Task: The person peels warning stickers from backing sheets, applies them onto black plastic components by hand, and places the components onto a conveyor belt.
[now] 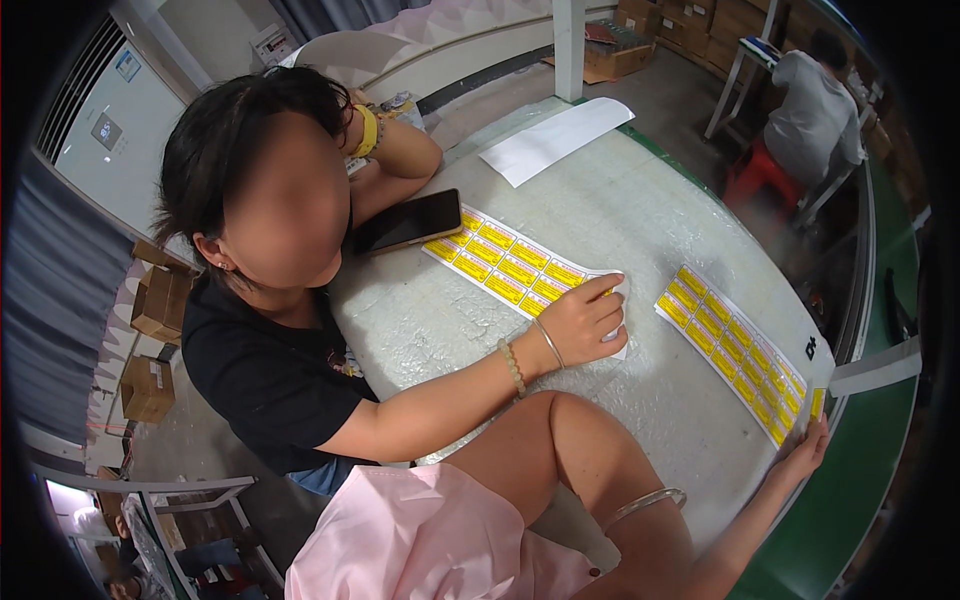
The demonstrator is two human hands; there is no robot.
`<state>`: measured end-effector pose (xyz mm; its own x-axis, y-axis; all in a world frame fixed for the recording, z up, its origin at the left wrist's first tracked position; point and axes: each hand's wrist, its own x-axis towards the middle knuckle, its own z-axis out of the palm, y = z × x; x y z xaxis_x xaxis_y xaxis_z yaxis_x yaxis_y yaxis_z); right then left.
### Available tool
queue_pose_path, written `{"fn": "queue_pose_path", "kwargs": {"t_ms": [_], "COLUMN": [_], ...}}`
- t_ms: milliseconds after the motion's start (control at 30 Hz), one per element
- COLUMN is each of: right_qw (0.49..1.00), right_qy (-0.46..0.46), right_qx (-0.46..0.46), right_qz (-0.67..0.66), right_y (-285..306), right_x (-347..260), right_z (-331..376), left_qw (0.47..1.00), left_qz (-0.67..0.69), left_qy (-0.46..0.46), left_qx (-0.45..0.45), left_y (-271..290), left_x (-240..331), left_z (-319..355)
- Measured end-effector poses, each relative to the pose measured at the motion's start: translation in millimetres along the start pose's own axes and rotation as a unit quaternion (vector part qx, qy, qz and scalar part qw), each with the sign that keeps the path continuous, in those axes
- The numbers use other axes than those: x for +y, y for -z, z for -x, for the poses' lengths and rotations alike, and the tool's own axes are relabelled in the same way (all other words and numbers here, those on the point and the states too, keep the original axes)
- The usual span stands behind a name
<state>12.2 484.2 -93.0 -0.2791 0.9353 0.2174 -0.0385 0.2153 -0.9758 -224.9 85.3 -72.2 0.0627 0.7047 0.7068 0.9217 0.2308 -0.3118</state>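
Note:
My right hand (805, 452) is at the right edge of the table, its fingers pinching a small yellow label (818, 403). Beside it lies a sheet of yellow labels (735, 345), printed in rows on white backing. My bent left arm, with a silver bangle (648, 503) and a pink sleeve, rests its elbow on the table; the left hand is out of view. Across from me, a person in a black T-shirt (260, 350) lays one hand (592, 318) on a second sheet of yellow labels (492, 262), whose near end curls up.
A dark phone (412, 222) touches the second sheet. White paper (555, 140) lies at the table's far edge. A white post (568, 50) and a white bar (875, 368) border the table. Another person (815, 110) sits on a red stool (765, 180) behind.

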Motion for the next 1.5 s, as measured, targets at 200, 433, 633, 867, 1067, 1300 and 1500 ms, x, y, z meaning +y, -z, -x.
{"fn": "queue_pose_path", "kwargs": {"t_ms": [200, 433, 633, 867, 1067, 1300, 1500], "right_qw": [0.999, 0.999, 1.0, 1.0, 1.0, 0.999, 1.0], "right_qy": [-0.029, -0.033, -0.026, -0.013, -0.024, -0.019, -0.001], "right_qx": [-0.007, 0.0, -0.001, 0.001, -0.004, 0.008, -0.003], "right_qz": [-0.016, -0.009, 0.006, -0.004, -0.006, 0.025, 0.004], "right_y": [3, 8, 3, 2, 2, 7, 8], "right_x": [4, 13, 3, 3, 4, 8, 11], "right_z": [-5, -12, -4, -4, -5, -11, -11], "left_qw": [0.996, 0.989, 0.977, 0.953, 0.924, 0.884, 0.745], "left_qz": [0.075, 0.086, 0.151, 0.221, 0.287, 0.361, 0.541], "left_qy": [0.045, 0.114, 0.134, 0.162, 0.185, 0.204, 0.283], "left_qx": [0.007, -0.029, -0.076, -0.128, -0.171, -0.217, -0.269], "left_y": [15, 7, 6, -2, -7, -16, -4], "left_x": [8, 3, 2, 1, 4, 7, 5], "left_z": [-11, -2, 8, 14, 21, 25, 15]}}
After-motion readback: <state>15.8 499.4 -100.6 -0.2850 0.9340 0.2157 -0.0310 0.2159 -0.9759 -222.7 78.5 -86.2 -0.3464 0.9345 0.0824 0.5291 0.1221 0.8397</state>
